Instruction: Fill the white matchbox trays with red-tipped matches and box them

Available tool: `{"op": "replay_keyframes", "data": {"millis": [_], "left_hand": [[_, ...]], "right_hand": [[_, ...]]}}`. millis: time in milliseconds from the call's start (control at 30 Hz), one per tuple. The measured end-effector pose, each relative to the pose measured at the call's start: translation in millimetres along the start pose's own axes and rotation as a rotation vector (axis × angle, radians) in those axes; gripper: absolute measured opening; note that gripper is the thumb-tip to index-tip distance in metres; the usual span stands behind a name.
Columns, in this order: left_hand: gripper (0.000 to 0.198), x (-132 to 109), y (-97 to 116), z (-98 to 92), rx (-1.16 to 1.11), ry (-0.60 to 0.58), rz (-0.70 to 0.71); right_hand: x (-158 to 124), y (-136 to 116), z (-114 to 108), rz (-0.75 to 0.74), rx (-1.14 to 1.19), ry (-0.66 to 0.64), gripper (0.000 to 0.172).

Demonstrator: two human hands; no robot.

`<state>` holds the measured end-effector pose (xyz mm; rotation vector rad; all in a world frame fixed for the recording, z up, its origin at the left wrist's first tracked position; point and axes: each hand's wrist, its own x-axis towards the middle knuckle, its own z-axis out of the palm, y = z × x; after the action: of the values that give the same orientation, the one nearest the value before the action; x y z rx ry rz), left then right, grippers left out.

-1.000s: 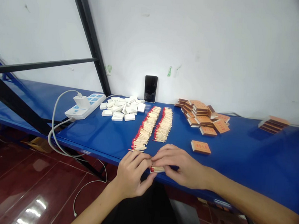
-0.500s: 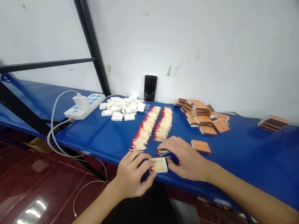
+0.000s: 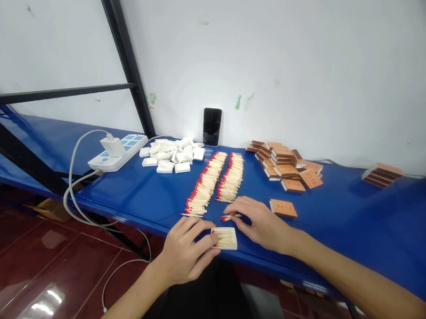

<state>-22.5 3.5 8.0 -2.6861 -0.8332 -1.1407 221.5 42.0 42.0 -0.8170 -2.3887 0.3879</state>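
Note:
A white matchbox tray (image 3: 230, 238) with matches inside lies at the blue table's front edge. My left hand (image 3: 190, 246) grips its left end, fingertips over the red match heads. Just behind the tray, my right hand (image 3: 257, 223) pinches a few loose matches (image 3: 227, 218) between thumb and fingers. Two long rows of red-tipped matches, the left row (image 3: 206, 183) and the right row (image 3: 231, 177), extend toward the wall. One orange matchbox (image 3: 284, 208) lies behind my right wrist.
White trays (image 3: 175, 153) are heaped at the back left, near a power strip (image 3: 118, 153) with cables. A black phone (image 3: 212, 126) leans on the wall. Orange matchbox covers (image 3: 282, 161) are piled at the back right, with a separate stack (image 3: 382, 174) farther right.
My right hand has moved off the tray's right side and closed on the loose matches behind it. My left hand stays at the tray. The view has shifted slightly.

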Motion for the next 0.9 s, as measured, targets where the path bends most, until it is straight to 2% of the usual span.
{"op": "replay_keyframes", "data": {"millis": [267,500,733,900], "left_hand": [[0.013,-2.2,0.2,2.8,-0.004,0.003,-0.018],[0.014,0.0,1.0,2.7,0.009,0.020,-0.020],[0.014,-0.2,1.6,3.0,0.000,0.014,-0.027],[0.015,0.3,1.4,3.9,-0.001,0.014,-0.030]], "right_hand": [[-1.0,4.5,2.5,0.001,0.000,0.004,0.020],[0.4,3.0,-1.2,0.068,-0.011,0.011,0.017],[-2.5,3.8,-0.7,0.042,-0.049,-0.006,0.018],[-0.1,2.0,-2.9,0.077,0.049,-0.016,0.018]]}}
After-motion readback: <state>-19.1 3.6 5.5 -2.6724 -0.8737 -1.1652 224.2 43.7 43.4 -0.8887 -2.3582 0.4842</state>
